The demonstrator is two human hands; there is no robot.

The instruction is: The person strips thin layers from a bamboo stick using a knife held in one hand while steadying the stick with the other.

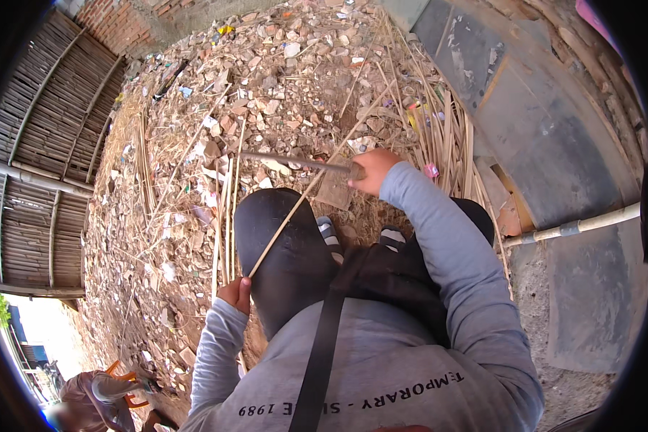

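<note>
My left hand (235, 294) pinches the near end of a long thin pale strip (281, 226), perhaps bamboo or a leaf rib, beside my left knee. The strip slants over my dark-trousered thigh, away and to the right. My right hand (376, 171) is closed round the handle of a knife (288, 159), held above the ground beyond my knees. Its long narrow blade points left and crosses the strip close to the handle; whether the edge touches it I cannot tell. Several similar strips (227, 216) lie just left of my left knee.
A bundle of dry strips (450, 137) lies on the right, beside large dark panels (554, 144) and a bamboo pole (554, 232). Rubble (266, 108) covers the ground. A slatted bamboo wall (43, 115) stands at left. Another person (93, 396) sits at lower left near an orange chair (135, 398).
</note>
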